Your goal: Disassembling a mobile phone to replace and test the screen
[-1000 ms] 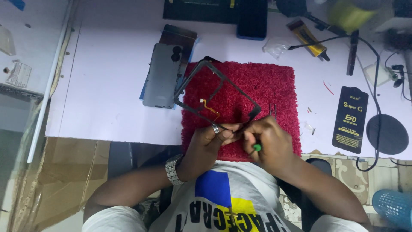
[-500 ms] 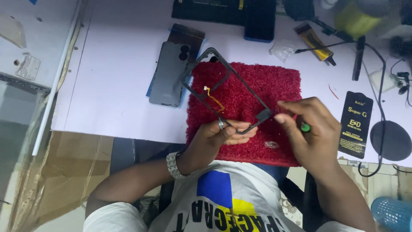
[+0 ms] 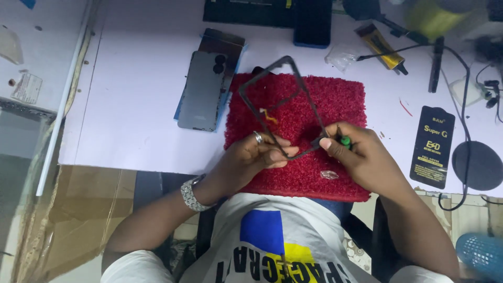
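A thin black rectangular phone frame (image 3: 283,99) with a small orange flex strip is held tilted above a red fuzzy mat (image 3: 335,99). My left hand (image 3: 251,157), with a ring and a silver wrist watch, pinches the frame's near edge. My right hand (image 3: 361,154) grips a small tool with a green handle (image 3: 344,140) and touches the frame's near right corner with a fingertip.
A grey phone back cover (image 3: 205,91) lies on a dark panel left of the mat. A black flat packet (image 3: 434,144), a round black pad (image 3: 479,165), cables, a glue tube (image 3: 380,47) and a dark tray (image 3: 262,10) sit on the white table. A small clear piece (image 3: 329,174) lies on the mat.
My right hand moved left from beside the mat's right edge back to the frame's corner. The frame stays held in my left hand, slightly shifted.
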